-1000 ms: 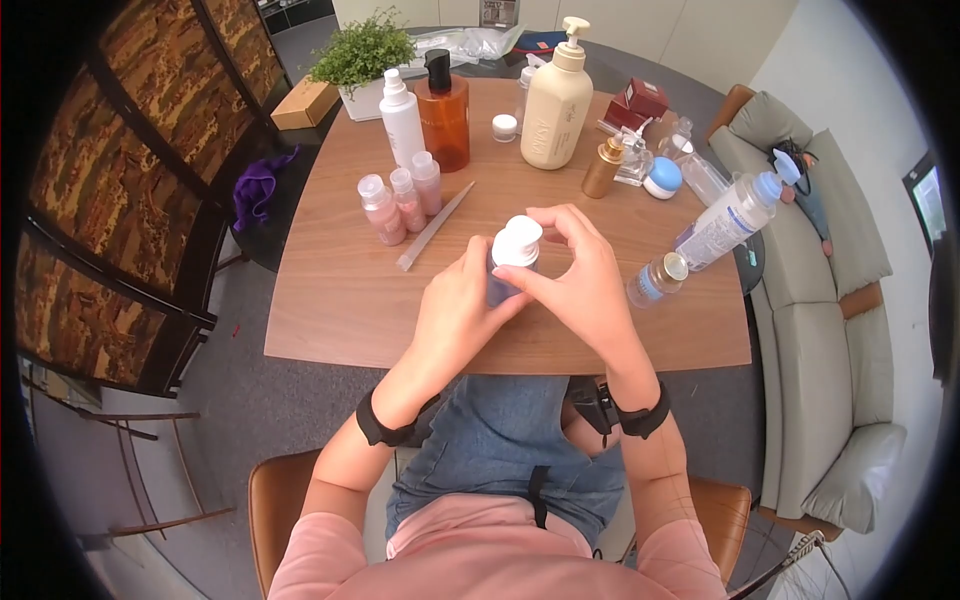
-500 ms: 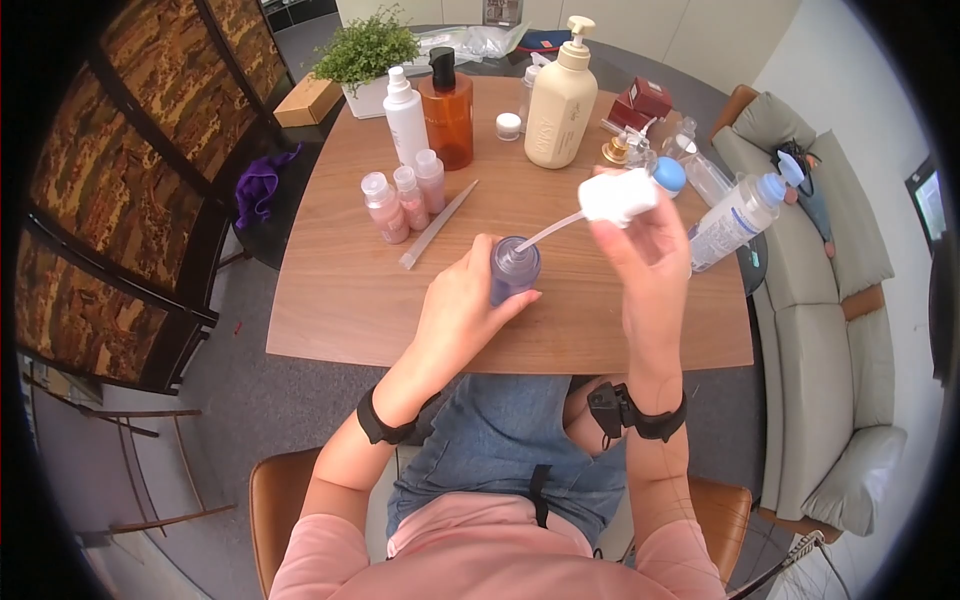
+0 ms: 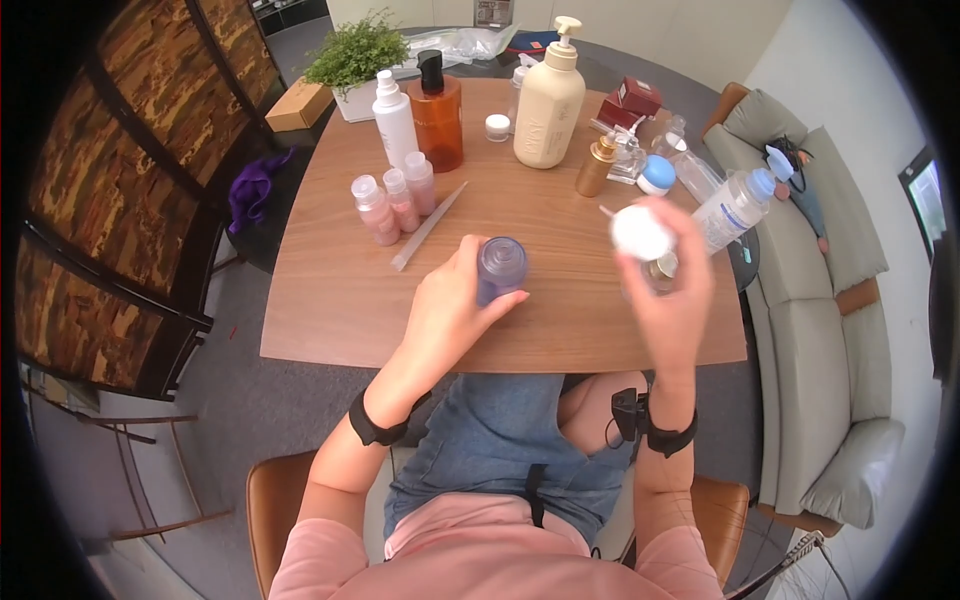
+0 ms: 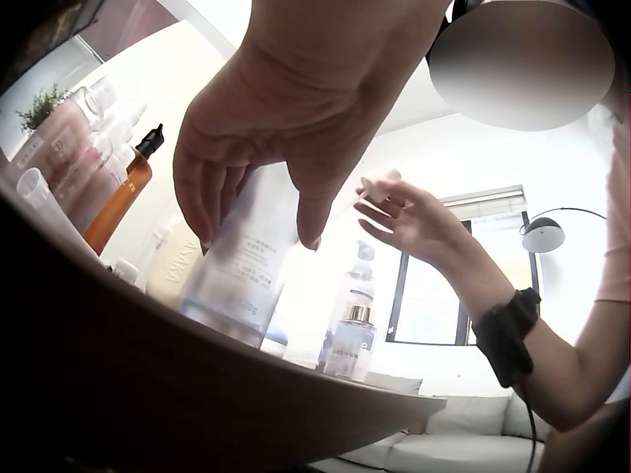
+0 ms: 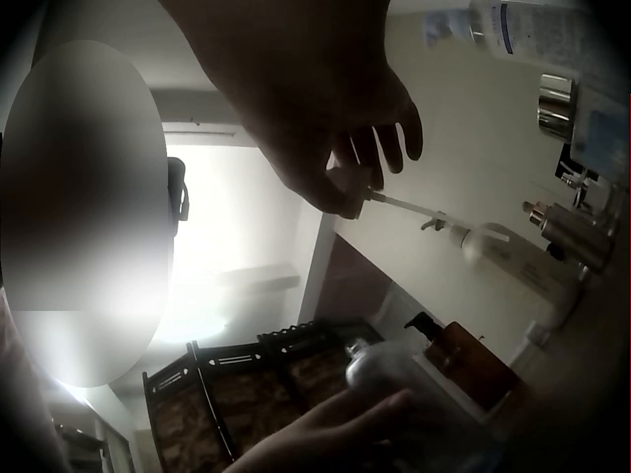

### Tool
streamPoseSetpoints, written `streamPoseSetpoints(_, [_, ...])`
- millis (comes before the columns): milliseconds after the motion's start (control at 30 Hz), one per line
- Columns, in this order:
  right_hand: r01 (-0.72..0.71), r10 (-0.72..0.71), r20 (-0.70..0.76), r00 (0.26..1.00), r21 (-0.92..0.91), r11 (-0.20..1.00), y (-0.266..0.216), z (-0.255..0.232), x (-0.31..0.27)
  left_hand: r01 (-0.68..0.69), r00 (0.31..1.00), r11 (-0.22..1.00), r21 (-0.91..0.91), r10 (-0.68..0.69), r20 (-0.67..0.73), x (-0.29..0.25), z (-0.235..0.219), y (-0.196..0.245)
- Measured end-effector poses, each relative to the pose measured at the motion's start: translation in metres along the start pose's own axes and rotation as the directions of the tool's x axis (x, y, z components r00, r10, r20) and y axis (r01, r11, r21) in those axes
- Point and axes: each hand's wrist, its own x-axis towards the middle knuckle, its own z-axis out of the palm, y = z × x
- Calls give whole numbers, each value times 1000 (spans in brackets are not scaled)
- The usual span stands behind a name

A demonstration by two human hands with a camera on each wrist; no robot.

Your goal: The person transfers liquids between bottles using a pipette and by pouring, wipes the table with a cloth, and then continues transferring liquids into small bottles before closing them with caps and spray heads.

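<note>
My left hand grips a translucent purple bottle that stands upright on the wooden table, its neck uncovered. In the left wrist view, thumb and fingers wrap the bottle from above, and small print shows on its side. To the right, my right hand pinches a white pump head, slightly blurred, above the table. A thin dip tube sticks out of the pump head in the right wrist view. Behind this hand, a small clear bottle with a metallic cap is partly hidden.
Left of the purple bottle stand three small pink bottles and a frosted slim tube. Farther back are an amber pump bottle and a cream pump bottle. A blue-lidded jar and a blue-capped bottle stand at right.
The right hand has pulled the white pump head with its tube out of the purple bottle and carried it to the right. The left hand still holds the bottle in place.
</note>
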Motion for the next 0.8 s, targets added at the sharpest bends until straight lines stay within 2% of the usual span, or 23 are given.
streamPoseSetpoints(33, [85,-60,127,990,-195,977,-3,3,-4,-4,1000,1000,-3,4,4,0,0,-1])
streamPoseSetpoints(100, [258,-148,338,929,-307,916,8,14,-15,21,1000,1000,0,-21,4,-1,2,-2])
streamPoseSetpoints(133, [256,-147,336,930,-308,916,16,19,-22,19,1000,1000,0,-19,6,-1,2,-2])
streamPoseSetpoints(200, [423,-203,524,827,-342,839,32,30,-34,10,1000,1000,-10,-10,-1,-1,3,-3])
streamPoseSetpoints(367, [463,-140,588,797,-445,767,48,38,-45,3,1000,1000,3,-3,-4,-1,2,-2])
streamPoseSetpoints(467, [404,-112,532,839,-471,784,52,35,-47,13,1000,1000,8,-13,3,-1,0,-2])
streamPoseSetpoints(567, [281,15,527,850,-476,833,43,26,-49,24,1000,999,22,-24,19,-2,-1,1])
streamPoseSetpoints(733, [223,3,471,882,-423,878,38,13,-56,27,1000,996,89,-28,7,-13,-9,1])
streamPoseSetpoints(800, [215,-6,454,891,-410,886,36,8,-59,20,998,997,78,-15,-63,-17,-23,1])
